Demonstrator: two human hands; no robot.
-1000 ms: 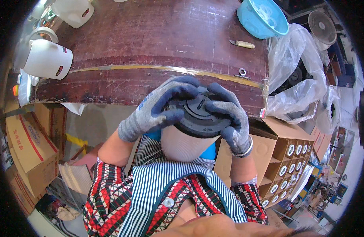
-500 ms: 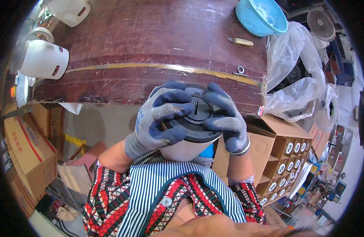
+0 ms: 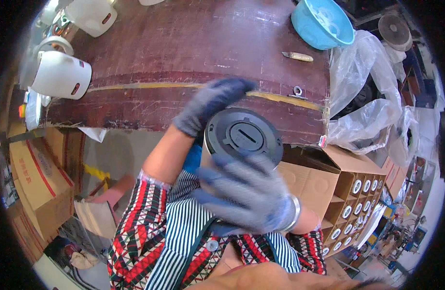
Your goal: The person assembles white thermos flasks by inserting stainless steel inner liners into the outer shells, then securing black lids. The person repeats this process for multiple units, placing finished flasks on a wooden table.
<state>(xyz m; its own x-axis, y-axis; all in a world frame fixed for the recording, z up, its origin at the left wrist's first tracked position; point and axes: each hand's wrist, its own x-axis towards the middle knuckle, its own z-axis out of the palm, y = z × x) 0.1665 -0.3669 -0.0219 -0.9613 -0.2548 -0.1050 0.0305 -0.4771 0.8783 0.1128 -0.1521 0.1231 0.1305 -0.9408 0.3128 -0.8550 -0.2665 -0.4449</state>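
A cylindrical white vessel with a black round cover facing up is in front of my chest. A slot crosses the raised disc in the cover's middle. My left hand, in a grey and blue work glove, is at the cover's far left side, its fingers stretched to the right past the rim and blurred. My right hand, gloved alike, reaches across the near side of the vessel with its fingers spread. Motion smears it, and it hides most of the white body. Whether either palm presses on the vessel is unclear.
Across the dark red table are white vessels at the left, a knife and a blue basin. Clear plastic bags hang at its right edge. A divided carton stands right; closed cartons stand left.
Both hands have left the top of the cover. The left has swung to its far side, the right to its near side. The cover now shows more fully, its slot turned.
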